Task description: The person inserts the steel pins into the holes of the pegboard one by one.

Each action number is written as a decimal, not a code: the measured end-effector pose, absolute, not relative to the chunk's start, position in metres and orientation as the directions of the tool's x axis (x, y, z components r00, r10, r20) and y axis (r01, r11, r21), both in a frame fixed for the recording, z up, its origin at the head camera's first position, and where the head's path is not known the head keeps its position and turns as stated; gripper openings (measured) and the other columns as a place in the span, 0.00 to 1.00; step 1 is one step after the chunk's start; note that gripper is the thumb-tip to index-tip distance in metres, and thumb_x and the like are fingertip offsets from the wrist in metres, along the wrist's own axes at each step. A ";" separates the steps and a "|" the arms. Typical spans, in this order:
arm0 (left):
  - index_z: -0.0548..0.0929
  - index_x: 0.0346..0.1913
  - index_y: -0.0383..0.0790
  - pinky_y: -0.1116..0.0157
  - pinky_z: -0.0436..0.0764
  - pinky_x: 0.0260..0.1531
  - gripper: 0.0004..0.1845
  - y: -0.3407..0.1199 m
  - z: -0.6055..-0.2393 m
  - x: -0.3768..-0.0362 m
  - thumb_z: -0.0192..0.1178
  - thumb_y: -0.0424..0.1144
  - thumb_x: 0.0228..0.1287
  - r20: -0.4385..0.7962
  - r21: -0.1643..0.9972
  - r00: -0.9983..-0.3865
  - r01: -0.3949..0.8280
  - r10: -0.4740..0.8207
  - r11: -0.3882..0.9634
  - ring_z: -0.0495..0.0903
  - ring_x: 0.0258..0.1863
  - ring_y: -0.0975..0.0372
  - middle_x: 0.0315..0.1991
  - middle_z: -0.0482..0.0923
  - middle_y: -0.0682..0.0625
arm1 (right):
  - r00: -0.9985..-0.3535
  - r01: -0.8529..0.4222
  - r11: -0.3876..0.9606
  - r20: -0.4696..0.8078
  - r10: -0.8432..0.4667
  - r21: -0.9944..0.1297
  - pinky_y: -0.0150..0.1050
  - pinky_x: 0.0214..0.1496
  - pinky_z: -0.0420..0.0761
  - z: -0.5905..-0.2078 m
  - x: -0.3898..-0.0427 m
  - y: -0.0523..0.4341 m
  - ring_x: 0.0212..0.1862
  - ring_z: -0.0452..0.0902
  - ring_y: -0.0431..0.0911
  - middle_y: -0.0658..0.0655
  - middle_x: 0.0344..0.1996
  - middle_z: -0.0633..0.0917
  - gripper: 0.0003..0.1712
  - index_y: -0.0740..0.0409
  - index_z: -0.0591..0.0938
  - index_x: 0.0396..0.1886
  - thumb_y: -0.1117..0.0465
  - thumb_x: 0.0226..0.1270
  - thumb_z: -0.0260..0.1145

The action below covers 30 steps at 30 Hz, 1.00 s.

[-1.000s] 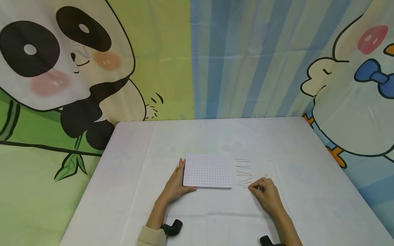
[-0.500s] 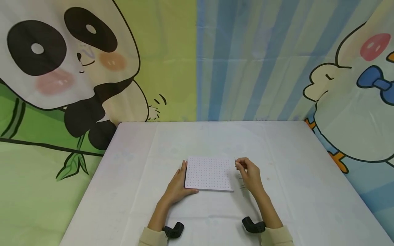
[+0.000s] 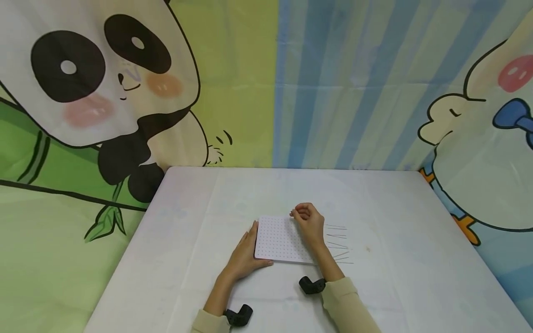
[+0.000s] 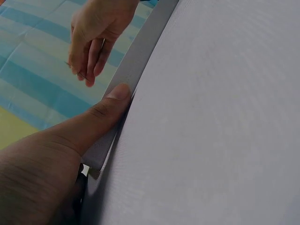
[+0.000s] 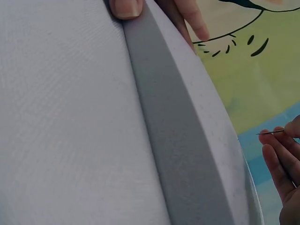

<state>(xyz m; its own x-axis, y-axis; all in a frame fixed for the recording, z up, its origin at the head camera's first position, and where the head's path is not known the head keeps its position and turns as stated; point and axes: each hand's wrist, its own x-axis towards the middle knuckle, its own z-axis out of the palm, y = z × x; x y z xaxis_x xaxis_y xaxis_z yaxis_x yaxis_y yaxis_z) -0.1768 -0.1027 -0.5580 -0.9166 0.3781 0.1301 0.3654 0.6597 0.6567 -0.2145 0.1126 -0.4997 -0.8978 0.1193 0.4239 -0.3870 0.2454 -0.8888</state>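
A white board with a grid of small holes (image 3: pixel 272 240) lies flat on the table. My left hand (image 3: pixel 244 259) holds its near left corner, the thumb along the front edge and the fingers along the left side; in the left wrist view that thumb (image 4: pixel 105 110) presses the edge. Over the board's far part is my right hand (image 3: pixel 310 224), pinching a thin needle (image 5: pixel 270 133) between thumb and fingertips. The needle's tip pokes out past the fingers in the right wrist view and stands clear of the board there.
Several thin needles (image 3: pixel 344 263) lie in a loose column on the white table (image 3: pixel 399 277), right of the board. Black wrist cameras (image 3: pixel 239 316) sit on both wrists. A cloth backdrop (image 3: pixel 233 83) with cartoon animals hangs behind the table.
My right hand has come from the needle column, lifted one needle and moved left over the board's far part. The left hand stays at the board's corner. The head view has shifted slightly.
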 end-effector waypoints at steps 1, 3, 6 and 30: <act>0.38 0.73 0.38 0.64 0.42 0.69 0.66 -0.102 -0.558 -0.177 0.71 0.58 0.40 0.125 0.658 -0.918 0.361 0.377 0.661 0.47 0.70 0.59 0.72 0.44 0.45 | -0.898 -0.382 0.255 0.423 0.126 -0.888 0.35 0.34 0.83 -0.506 -0.218 0.112 0.31 0.82 0.61 0.69 0.28 0.82 0.08 0.76 0.75 0.36 0.76 0.57 0.63; 0.37 0.73 0.38 0.65 0.41 0.69 0.66 -0.102 -0.558 -0.177 0.71 0.58 0.40 0.121 0.656 -0.918 0.359 0.377 0.664 0.46 0.70 0.61 0.72 0.44 0.46 | -0.894 -0.382 0.273 0.428 0.134 -0.883 0.34 0.33 0.83 -0.518 -0.224 0.112 0.30 0.82 0.60 0.67 0.28 0.83 0.07 0.73 0.76 0.35 0.75 0.57 0.64; 0.38 0.73 0.37 0.65 0.41 0.69 0.65 -0.102 -0.559 -0.177 0.71 0.58 0.41 0.125 0.652 -0.916 0.365 0.380 0.665 0.46 0.70 0.61 0.72 0.44 0.45 | -0.887 -0.390 0.298 0.442 0.130 -0.871 0.31 0.31 0.83 -0.534 -0.231 0.113 0.29 0.83 0.55 0.62 0.28 0.84 0.07 0.68 0.78 0.34 0.72 0.57 0.66; 0.38 0.72 0.36 0.63 0.42 0.69 0.65 -0.102 -0.559 -0.178 0.71 0.58 0.42 0.146 0.626 -0.909 0.390 0.390 0.675 0.47 0.70 0.60 0.72 0.45 0.44 | -0.859 -0.411 0.498 0.508 0.071 -0.764 0.31 0.31 0.82 -0.545 -0.235 0.112 0.29 0.80 0.41 0.50 0.25 0.83 0.06 0.57 0.79 0.29 0.68 0.54 0.68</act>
<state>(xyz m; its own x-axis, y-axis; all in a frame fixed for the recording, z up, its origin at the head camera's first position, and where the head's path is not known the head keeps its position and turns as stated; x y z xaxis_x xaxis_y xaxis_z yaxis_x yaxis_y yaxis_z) -0.1782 -0.1015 -0.5588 -0.9090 0.3904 0.1459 0.3904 0.6750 0.6261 -0.2349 0.1123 -0.5445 -0.8586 0.0707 0.5077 -0.4107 0.4976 -0.7640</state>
